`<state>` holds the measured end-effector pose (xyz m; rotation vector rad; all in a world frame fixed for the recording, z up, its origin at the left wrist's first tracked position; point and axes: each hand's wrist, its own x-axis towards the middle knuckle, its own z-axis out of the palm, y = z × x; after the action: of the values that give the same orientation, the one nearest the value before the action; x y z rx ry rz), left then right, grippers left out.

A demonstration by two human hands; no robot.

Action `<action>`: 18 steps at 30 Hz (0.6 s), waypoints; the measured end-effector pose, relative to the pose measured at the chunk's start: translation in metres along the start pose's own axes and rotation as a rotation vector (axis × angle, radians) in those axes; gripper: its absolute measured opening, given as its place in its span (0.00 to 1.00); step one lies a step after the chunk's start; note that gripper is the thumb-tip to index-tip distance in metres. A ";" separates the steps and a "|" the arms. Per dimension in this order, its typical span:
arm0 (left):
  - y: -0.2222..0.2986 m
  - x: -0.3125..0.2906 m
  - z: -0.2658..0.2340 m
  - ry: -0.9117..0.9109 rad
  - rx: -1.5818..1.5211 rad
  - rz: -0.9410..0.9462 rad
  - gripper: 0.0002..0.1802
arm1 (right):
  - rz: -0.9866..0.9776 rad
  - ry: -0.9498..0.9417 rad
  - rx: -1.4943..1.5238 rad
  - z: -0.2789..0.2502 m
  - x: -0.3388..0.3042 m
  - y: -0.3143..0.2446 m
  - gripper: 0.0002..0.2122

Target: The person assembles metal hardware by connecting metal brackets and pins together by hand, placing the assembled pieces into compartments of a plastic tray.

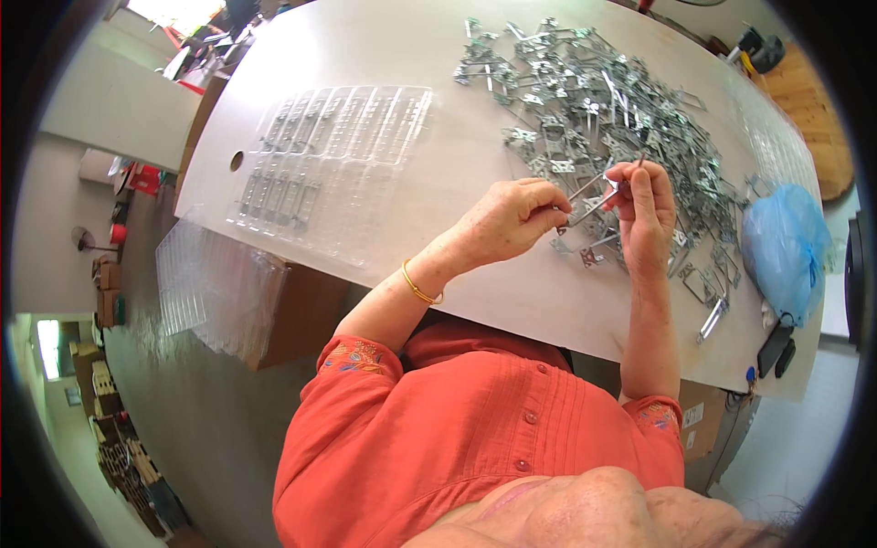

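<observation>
A slim metal bracket (pixel 594 208) with long thin arms is held between my two hands above the table. Thumb and fingertips of my left hand (pixel 502 222) pinch its near-left end. At the other end, my right hand (pixel 647 215) grips it between thumb and fingers, with a thin rod tip showing above. Beyond my right hand spreads a large heap of similar silvery metal brackets (pixel 585 100). To the left, a clear plastic tray (pixel 416 110) lies flat, with metal brackets in several of its slots.
A blue plastic bag (pixel 786 247) sits at the table's right side, near a black phone-like object (pixel 775 345). Stacked clear trays (pixel 215 283) rest on a cardboard box (pixel 306 315) at lower left. The white table (pixel 448 173) has a round hole at left.
</observation>
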<state>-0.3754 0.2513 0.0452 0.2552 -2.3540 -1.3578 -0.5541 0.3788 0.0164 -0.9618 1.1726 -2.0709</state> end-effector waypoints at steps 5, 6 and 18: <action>-0.006 -0.017 -0.028 0.175 0.156 -0.021 0.05 | -0.035 0.066 -0.150 0.014 -0.003 -0.008 0.09; -0.009 -0.020 -0.041 0.201 0.160 -0.082 0.05 | -0.015 0.065 -0.186 0.012 -0.003 -0.007 0.09; -0.082 -0.062 -0.244 0.471 0.708 -0.502 0.09 | 0.079 -0.024 -0.239 0.016 -0.005 -0.007 0.09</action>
<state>-0.2174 0.0395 0.0666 1.2803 -2.3213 -0.4715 -0.5390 0.3781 0.0272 -1.0284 1.4453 -1.8822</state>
